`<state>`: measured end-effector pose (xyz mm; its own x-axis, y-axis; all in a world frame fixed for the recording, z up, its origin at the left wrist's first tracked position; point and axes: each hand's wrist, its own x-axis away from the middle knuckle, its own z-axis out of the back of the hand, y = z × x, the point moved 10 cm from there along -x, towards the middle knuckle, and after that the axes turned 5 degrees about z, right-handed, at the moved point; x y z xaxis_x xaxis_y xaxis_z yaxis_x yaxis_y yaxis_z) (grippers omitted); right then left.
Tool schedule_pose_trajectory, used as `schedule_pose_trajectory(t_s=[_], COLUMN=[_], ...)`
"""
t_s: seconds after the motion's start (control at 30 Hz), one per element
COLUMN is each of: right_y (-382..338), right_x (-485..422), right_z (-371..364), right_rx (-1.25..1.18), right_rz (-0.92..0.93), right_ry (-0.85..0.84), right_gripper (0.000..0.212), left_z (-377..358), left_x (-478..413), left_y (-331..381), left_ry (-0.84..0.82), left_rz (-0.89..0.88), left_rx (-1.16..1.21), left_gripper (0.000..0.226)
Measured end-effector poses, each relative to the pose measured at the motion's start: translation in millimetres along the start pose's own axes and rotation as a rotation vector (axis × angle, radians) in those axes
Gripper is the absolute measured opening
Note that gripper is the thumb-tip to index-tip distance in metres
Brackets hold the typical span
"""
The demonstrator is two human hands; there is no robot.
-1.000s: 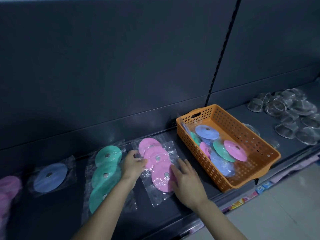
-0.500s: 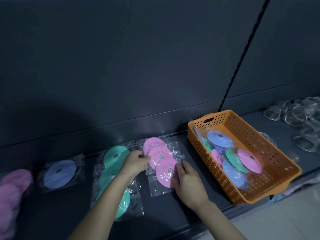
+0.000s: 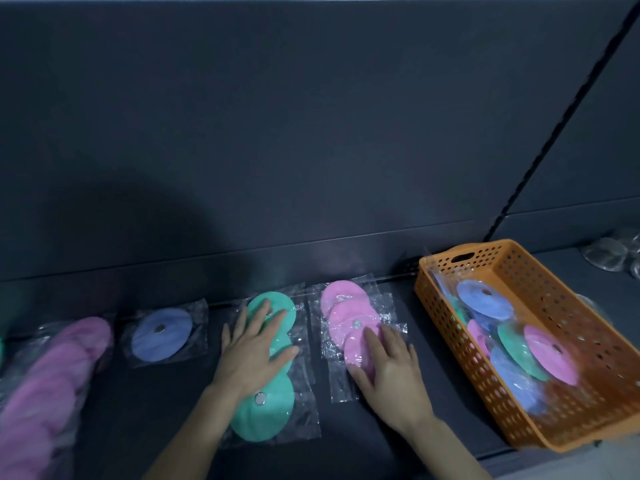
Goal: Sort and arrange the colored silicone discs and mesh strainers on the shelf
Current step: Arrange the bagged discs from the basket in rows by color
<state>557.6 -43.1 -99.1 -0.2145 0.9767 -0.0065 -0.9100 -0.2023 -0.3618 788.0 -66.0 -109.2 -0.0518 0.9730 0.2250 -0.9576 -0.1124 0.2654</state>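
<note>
Bagged silicone discs lie in rows on the dark shelf [image 3: 398,410]. My left hand [image 3: 254,348] rests flat, fingers spread, on the row of green discs [image 3: 265,415]. My right hand [image 3: 388,365] lies flat on the nearest disc of the short row of pink discs [image 3: 343,299], holding nothing. A single blue disc [image 3: 161,334] sits left of the green row. A long row of pink discs [image 3: 48,379] runs off the left edge. The orange basket [image 3: 568,434] at the right holds several mixed blue, green and pink discs. Mesh strainers [image 3: 604,252] show at the far right edge.
The dark back panel [image 3: 311,133] of the shelf rises right behind the rows. A vertical slotted upright [image 3: 540,143] runs down to the basket's far corner. The shelf's front edge passes just under my forearms.
My left hand has moved from the pink row onto the green discs and flattened out. My right hand has slid further onto the pink row. The view has shifted left.
</note>
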Motion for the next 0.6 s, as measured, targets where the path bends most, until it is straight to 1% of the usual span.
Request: schedule_pose_trajectory(t_s=[0.1, 0.27, 0.4, 0.5, 0.6], right_y=[0.2, -0.1, 0.3, -1.7, -3.5], right_x=[-4.0, -9.5, -10.5, -6.2, -1.7], right_z=[0.5, 1.5, 2.5, 0.3, -1.6], right_rx=[-0.01, -0.006, 0.026, 0.045, 0.062], right_rz=[0.012, 0.027, 0.034, 0.044, 0.054], right_ry=[-0.001, -0.013, -0.028, -0.004, 0.02], right_gripper=[0.081, 0.083, 0.084, 0.08, 0.073], left_z=[-2.4, -5.4, -4.8, -5.2, 1.5], left_x=[-1.4, 2.9, 5.1, 4.5, 4.9], left_y=[-0.8, 1.0, 1.6, 1.4, 7.7], left_ry=[0.025, 0.057, 0.046, 0.022, 0.033], left_rz=[0.044, 0.134, 0.14, 0.12, 0.069], left_rx=[0.007, 0.023, 0.028, 0.032, -0.031], left_gripper=[0.089, 0.07, 0.07, 0.071, 0.08])
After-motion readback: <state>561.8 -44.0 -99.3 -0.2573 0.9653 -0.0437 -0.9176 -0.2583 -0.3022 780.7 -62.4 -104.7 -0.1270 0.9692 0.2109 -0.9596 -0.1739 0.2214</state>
